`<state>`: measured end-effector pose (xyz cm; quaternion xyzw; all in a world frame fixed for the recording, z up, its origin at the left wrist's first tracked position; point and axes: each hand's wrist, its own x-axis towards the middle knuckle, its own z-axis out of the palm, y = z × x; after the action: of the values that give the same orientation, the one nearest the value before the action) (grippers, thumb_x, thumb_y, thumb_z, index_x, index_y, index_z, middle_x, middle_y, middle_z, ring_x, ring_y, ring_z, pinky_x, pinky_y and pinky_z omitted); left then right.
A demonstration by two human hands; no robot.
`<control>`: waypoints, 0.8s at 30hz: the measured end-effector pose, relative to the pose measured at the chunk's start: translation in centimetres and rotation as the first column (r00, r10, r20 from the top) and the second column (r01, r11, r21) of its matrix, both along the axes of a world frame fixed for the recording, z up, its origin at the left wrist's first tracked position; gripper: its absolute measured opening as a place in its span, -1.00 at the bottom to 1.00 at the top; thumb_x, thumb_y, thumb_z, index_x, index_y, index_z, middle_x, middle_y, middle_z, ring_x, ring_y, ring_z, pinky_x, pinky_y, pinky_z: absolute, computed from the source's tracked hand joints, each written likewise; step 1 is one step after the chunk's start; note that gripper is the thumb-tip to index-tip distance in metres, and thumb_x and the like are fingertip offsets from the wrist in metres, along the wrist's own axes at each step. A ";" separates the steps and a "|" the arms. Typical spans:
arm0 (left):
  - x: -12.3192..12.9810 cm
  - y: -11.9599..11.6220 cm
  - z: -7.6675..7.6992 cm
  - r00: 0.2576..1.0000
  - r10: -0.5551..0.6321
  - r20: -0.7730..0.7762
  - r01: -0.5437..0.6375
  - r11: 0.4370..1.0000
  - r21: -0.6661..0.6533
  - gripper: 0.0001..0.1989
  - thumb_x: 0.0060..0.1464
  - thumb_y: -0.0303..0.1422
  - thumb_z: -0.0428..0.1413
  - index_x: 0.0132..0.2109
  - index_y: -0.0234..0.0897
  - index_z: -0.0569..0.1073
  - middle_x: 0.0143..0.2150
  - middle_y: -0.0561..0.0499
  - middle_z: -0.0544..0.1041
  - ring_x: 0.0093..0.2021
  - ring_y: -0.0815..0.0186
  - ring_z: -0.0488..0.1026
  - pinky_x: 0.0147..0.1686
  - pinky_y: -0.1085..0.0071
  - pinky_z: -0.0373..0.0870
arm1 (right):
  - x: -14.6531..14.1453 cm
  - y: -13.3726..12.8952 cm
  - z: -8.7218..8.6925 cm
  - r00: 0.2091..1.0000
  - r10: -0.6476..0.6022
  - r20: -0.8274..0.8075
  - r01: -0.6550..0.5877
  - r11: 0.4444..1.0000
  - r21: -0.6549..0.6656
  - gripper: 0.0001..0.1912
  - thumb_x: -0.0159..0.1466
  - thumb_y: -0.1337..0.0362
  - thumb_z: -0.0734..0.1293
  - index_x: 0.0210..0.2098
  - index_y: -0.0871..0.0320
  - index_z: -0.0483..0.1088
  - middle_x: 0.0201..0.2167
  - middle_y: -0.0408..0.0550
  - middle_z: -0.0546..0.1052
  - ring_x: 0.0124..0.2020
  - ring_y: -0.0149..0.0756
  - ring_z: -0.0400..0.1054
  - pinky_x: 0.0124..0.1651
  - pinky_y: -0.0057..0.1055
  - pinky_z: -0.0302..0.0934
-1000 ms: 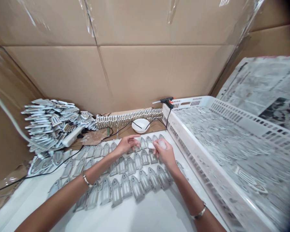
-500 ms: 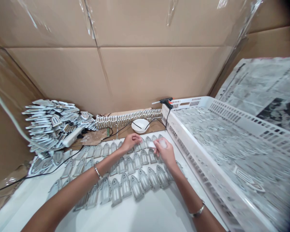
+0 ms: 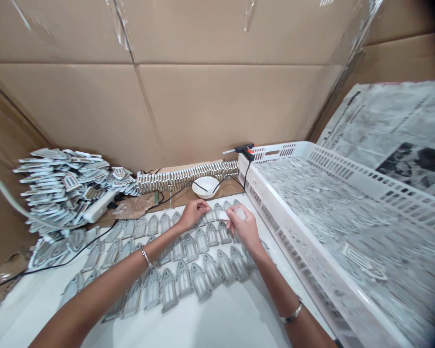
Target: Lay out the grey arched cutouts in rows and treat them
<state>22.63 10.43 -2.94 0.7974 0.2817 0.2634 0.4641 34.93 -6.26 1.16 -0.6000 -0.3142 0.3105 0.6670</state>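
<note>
Several grey, arch-topped flat pieces (image 3: 183, 279) lie in rows on the white tabletop (image 3: 232, 309), each with a paler striped middle and a small hole at its tip. My left hand (image 3: 195, 214) is over the back row with its fingers pinched together; what lies between the fingertips, if anything, is hidden. Just to the right, my right hand (image 3: 244, 226) is closed around small translucent white pieces (image 3: 239, 213). A white strip pokes out from its fingertips toward the left hand. Both wrists wear metal bangles.
A white plastic crate (image 3: 297, 227) full of similar pieces stands on the right, with a black glue gun (image 3: 245, 151) on its back corner. Behind the rows are a white bowl (image 3: 205, 187) and a line of stacked pieces (image 3: 184, 176). A heap (image 3: 58, 188) and cables occupy the left.
The whole view has shifted slightly, so things appear a little further left. Both hands keep nearly the same places over the back rows, and the right still grips the white pieces.
</note>
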 end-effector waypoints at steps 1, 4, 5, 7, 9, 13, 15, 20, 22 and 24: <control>0.0 0.0 0.0 1.000 0.003 -0.015 -0.003 1.000 0.022 -0.81 0.00 -0.28 0.20 -0.34 -0.35 0.54 -0.38 -0.06 0.60 -0.36 0.25 0.49 -0.30 0.39 0.36 | 0.0 0.0 0.0 1.000 -0.001 -0.001 0.001 1.000 -0.002 -0.76 0.14 0.08 0.38 -0.39 0.11 0.33 -0.76 -0.25 0.40 -0.78 -0.42 0.11 -0.68 -0.46 -0.04; -0.1 -0.2 0.1 0.998 0.025 -0.064 -0.019 0.995 0.098 -0.86 0.01 -0.31 0.20 -0.34 -0.32 0.55 -0.36 -0.03 0.59 -0.34 0.25 0.47 -0.25 0.36 0.32 | 0.0 -0.1 0.2 1.000 -0.002 -0.008 0.002 1.000 -0.005 -0.77 0.13 0.09 0.37 -0.39 0.11 0.32 -0.77 -0.25 0.40 -0.78 -0.42 0.12 -0.67 -0.47 -0.02; -0.1 -0.2 0.2 0.996 0.035 -0.079 -0.025 0.992 0.125 -0.88 0.00 -0.33 0.21 -0.33 -0.30 0.56 -0.35 -0.03 0.58 -0.31 0.24 0.45 -0.23 0.36 0.31 | 0.0 -0.1 0.3 1.000 -0.004 -0.010 0.004 1.000 -0.003 -0.77 0.13 0.10 0.37 -0.39 0.11 0.32 -0.77 -0.25 0.40 -0.78 -0.41 0.12 -0.67 -0.47 -0.01; -0.3 -0.3 0.3 0.993 0.051 -0.103 -0.033 0.985 0.170 -0.89 -0.03 -0.34 0.25 -0.32 -0.28 0.57 -0.35 -0.01 0.54 -0.27 0.23 0.43 -0.20 0.34 0.29 | -0.1 -0.1 0.3 1.000 -0.005 -0.011 0.005 1.000 0.002 -0.77 0.13 0.10 0.37 -0.38 0.11 0.32 -0.76 -0.25 0.40 -0.78 -0.41 0.13 -0.66 -0.48 0.00; -0.4 -0.3 0.5 0.991 0.063 -0.120 -0.039 0.980 0.197 -0.85 -0.08 -0.34 0.29 -0.29 -0.26 0.56 -0.36 0.02 0.49 -0.27 0.23 0.40 -0.20 0.34 0.28 | 0.0 -0.1 0.3 1.000 -0.006 -0.010 0.006 1.000 0.001 -0.77 0.13 0.10 0.38 -0.38 0.11 0.32 -0.76 -0.25 0.40 -0.78 -0.42 0.13 -0.66 -0.48 -0.01; -0.1 -0.9 2.5 0.993 0.048 -0.111 -0.027 0.982 0.186 -0.79 -0.03 -0.28 0.26 -0.24 -0.30 0.54 -0.39 0.04 0.48 -0.33 0.26 0.39 -0.27 0.38 0.29 | 0.1 -0.1 -0.1 1.000 -0.011 -0.004 0.011 1.000 -0.013 -0.76 0.14 0.09 0.38 -0.38 0.11 0.33 -0.76 -0.25 0.39 -0.78 -0.41 0.13 -0.67 -0.48 -0.01; 0.1 -1.8 4.0 0.997 -0.055 -0.055 0.061 0.991 0.120 -0.77 0.09 -0.22 0.17 -0.22 -0.32 0.53 -0.34 0.00 0.53 -0.32 0.27 0.42 -0.27 0.40 0.31 | 0.1 -0.1 -0.2 1.000 -0.006 0.007 0.006 1.000 -0.017 -0.76 0.15 0.08 0.38 -0.38 0.11 0.33 -0.76 -0.26 0.39 -0.77 -0.41 0.13 -0.66 -0.48 0.00; 0.6 -4.2 6.9 0.940 -0.340 -0.019 0.340 0.940 -0.003 -0.73 0.03 -0.23 0.24 -0.20 -0.35 0.53 -0.35 0.00 0.55 -0.34 0.32 0.42 -0.31 0.45 0.31 | -0.1 -0.2 -0.2 0.998 0.051 0.036 -0.052 0.999 0.010 -0.75 0.18 0.06 0.37 -0.38 0.10 0.34 -0.76 -0.28 0.36 -0.77 -0.42 0.12 -0.67 -0.47 0.00; 0.6 -4.4 7.0 0.934 -0.356 -0.023 0.354 0.933 -0.068 -0.73 -0.01 -0.23 0.26 -0.25 -0.37 0.52 -0.44 0.04 0.52 -0.42 0.35 0.40 -0.37 0.47 0.29 | -0.2 -0.3 -0.1 0.998 0.069 0.015 -0.069 0.997 0.036 -0.75 0.19 0.05 0.38 -0.37 0.09 0.33 -0.73 -0.27 0.39 -0.76 -0.41 0.14 -0.66 -0.47 0.02; 0.6 -4.1 6.7 0.940 -0.342 0.002 0.340 0.933 -0.115 -0.72 -0.02 -0.20 0.27 -0.31 -0.37 0.51 -0.48 0.05 0.50 -0.44 0.37 0.38 -0.39 0.48 0.28 | -0.4 -0.3 0.1 0.997 0.076 -0.010 -0.075 0.995 0.063 -0.74 0.18 0.05 0.38 -0.37 0.09 0.32 -0.69 -0.24 0.42 -0.74 -0.39 0.20 -0.64 -0.45 0.08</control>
<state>23.24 6.34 3.73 0.8088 0.1579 0.1553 0.5447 34.56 -6.60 1.21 -0.5646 -0.3421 0.3290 0.6753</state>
